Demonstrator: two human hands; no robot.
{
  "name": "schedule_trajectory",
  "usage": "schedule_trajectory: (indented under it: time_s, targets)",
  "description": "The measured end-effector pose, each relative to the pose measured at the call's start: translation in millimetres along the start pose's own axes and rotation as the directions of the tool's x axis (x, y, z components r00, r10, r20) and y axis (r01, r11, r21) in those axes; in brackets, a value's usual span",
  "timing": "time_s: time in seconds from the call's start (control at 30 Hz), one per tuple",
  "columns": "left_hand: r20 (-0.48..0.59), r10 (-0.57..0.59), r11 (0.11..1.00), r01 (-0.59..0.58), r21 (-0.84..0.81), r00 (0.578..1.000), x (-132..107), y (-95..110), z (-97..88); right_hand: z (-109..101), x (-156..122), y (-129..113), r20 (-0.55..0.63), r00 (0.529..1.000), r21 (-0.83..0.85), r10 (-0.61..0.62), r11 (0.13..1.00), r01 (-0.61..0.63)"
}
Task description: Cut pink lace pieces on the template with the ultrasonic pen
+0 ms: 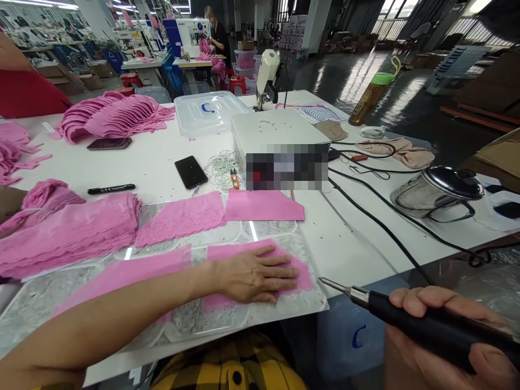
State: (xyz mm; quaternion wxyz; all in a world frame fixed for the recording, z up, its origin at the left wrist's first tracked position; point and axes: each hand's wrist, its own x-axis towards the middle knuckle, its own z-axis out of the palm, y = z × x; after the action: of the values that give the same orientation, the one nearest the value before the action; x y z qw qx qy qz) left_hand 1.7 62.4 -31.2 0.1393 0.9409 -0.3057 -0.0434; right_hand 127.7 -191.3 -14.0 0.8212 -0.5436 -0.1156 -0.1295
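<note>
My left hand (254, 276) lies flat, fingers stretched out, on a pink fabric piece (298, 265). That piece rests on a clear patterned board (203, 319) at the table's front edge. In my right hand (450, 314), at lower right, is a pen-like black-handled tool (422, 319) with a narrow metal tip. The tip points left, just off the board's right corner, apart from the fabric. Another plain pink piece (125, 276) lies partly under my left forearm. Farther back on the board are a pink lace piece (184, 216) and a plain pink strip (264, 206).
Behind the board stands a white box-shaped unit (280, 127), black cables (374, 233) trailing right. Around it are a glass pot (434, 195), orange thread snips (234, 179), a phone (190, 172), a marker (111, 189) and stacked pink lace (81, 227). A person (217, 38) sits at a distant sewing machine.
</note>
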Motion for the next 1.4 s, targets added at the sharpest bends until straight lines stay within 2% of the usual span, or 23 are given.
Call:
schedule_trajectory:
  time_s: [0.2, 0.53, 0.77, 1.03, 1.23, 1.33, 1.4]
  targets:
    - [-0.037, -0.001, 1.000, 0.001, 0.014, 0.999, 1, 1, 2.3, 3, -7, 0, 0.067, 0.998, -0.004, 0.003, 1.000, -0.003]
    - [0.015, -0.025, 1.000, 0.025, 0.020, 1.000, 2, 2, 3.7, 5, -7, -3, 0.124, 0.992, 0.006, -0.015, 1.000, 0.014]
    - [-0.035, -0.003, 1.000, 0.003, 0.026, 0.999, 2, 2, 4.4, 11, -8, -5, 0.174, 0.984, -0.005, -0.021, 1.000, 0.022]
    - [0.028, -0.026, 1.000, 0.026, 0.015, 0.999, 2, 3, 1.9, 14, -9, -6, 0.169, 0.986, -0.041, -0.004, 0.999, 0.011]
    - [0.015, -0.032, 0.999, 0.033, -0.013, 0.999, 4, 4, 1.5, 19, -6, -9, 0.202, 0.979, -0.054, 0.003, 0.999, 0.008]
    - [-0.029, -0.025, 0.999, 0.024, -0.041, 0.999, 5, 5, -3.0, 12, -6, -9, 0.191, 0.982, -0.048, -0.007, 0.999, 0.017]
    - [-0.052, -0.034, 0.998, 0.031, -0.058, 0.998, 1, 7, -9.6, -2, -6, -7, 0.175, 0.984, -0.054, 0.034, 0.998, -0.025]
